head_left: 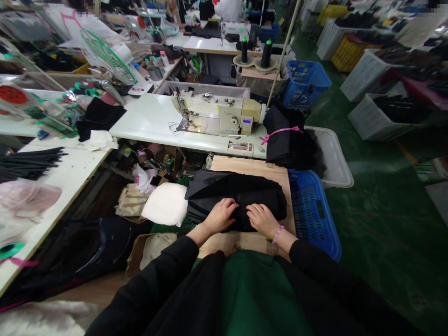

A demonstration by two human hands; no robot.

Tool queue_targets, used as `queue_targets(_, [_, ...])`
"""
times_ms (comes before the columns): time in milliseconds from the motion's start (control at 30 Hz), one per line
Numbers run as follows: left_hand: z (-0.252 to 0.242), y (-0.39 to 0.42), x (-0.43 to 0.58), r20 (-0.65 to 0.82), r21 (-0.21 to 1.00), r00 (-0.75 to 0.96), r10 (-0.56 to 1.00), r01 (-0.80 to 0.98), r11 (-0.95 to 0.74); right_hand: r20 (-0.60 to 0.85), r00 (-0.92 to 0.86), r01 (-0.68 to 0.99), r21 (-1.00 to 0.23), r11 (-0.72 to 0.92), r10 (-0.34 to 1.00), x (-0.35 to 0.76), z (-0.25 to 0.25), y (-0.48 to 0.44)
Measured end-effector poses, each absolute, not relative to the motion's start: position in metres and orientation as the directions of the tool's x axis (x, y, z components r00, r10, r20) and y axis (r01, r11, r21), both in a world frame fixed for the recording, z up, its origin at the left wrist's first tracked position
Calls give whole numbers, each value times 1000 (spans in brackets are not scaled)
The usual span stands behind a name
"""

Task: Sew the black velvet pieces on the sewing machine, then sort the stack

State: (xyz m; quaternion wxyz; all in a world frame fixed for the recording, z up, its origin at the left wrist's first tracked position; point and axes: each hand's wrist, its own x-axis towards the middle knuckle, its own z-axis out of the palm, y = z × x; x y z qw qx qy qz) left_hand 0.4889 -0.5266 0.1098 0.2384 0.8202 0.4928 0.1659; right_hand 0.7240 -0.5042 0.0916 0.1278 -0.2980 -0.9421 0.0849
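Observation:
A thick bundle of folded black cloth (241, 184) lies lengthwise on a wooden board in front of me. My left hand (224, 212) grips its near side, fingers curled over the edge and thumb hidden. Just to the right, my right hand (261, 217) holds the same edge with bent fingers close together; a beaded bracelet (278, 234) circles that wrist. A gap of black cloth separates the two hands. At the bundle's left end sits a white padded piece (166, 204).
Beyond the wooden board (245, 163) stands a sewing machine (224, 112) on a white table (140, 114). A black cloth bundle tied with pink ribbon (287, 135) rests at the table's right end. A blue basket (315, 210) and a pale plastic bin (338, 158) stand to the right.

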Motion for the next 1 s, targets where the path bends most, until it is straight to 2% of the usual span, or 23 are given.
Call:
queue_targets(133, [93,-550,485,63,550,461,885,724,-416,168,-775,537,-331,776,609,719,96,-498])
queue_targets(267, [92,-550,484,90,594,431,898,700,-395,139,-687,589,-468,659,713,717,101,-488])
queue_targets(433, [96,-538,481,122,710,395,911,607,-358,48,-634,574,-641,510,772,721,104,-469])
queue_targets(567, [98,-526,475,63,797,395,916,533,-285,14,-617,553,-703,447,787,722,105,-463])
queue_targets(767, [105,-518,470,-48,892,386,921,433,-134,80,-582,556,-687,468,809,722,117,-476])
queue_targets(933, [104,-512,474,-70,903,300,952,425,-68,173,-588,591,-575,566,790,729,126,-492])
queue_targets(1000, [102,-510,476,-66,889,250,966,455,-57,212,-602,617,-488,617,770,731,125,-500])
